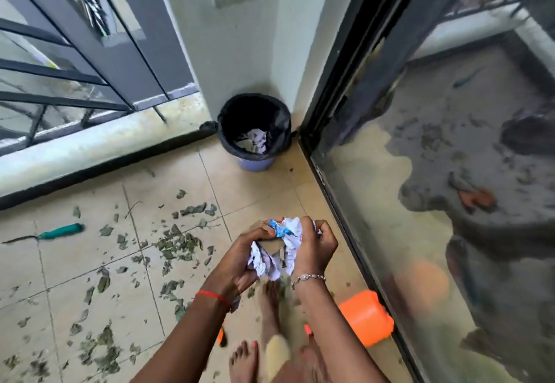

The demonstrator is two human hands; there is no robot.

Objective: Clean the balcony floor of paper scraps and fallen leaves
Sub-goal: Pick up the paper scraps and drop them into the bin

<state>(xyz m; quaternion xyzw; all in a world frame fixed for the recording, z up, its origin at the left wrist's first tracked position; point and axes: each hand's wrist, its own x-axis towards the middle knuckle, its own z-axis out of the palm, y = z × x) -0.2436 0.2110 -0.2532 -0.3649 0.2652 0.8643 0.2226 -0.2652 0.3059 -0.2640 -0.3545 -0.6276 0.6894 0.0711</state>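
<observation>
Both of my hands hold one bundle of crumpled paper scraps [285,250], white with a blue bit and a brown cardboard piece, above the tiled floor. My left hand [240,259] grips it from the left, and my right hand [315,247] curls round it from the right. A small bin [255,130] lined with a black bag stands in the corner ahead, with crumpled paper inside it. Many dry green leaves [174,244] lie scattered over the beige tiles to the left and in front of me.
A green-handled tool [60,231] lies on the floor at left. An orange container [366,319] sits against the glass sliding door [435,172] on the right. Metal railing [60,67] and a low ledge bound the left side. My bare feet [261,337] stand below the hands.
</observation>
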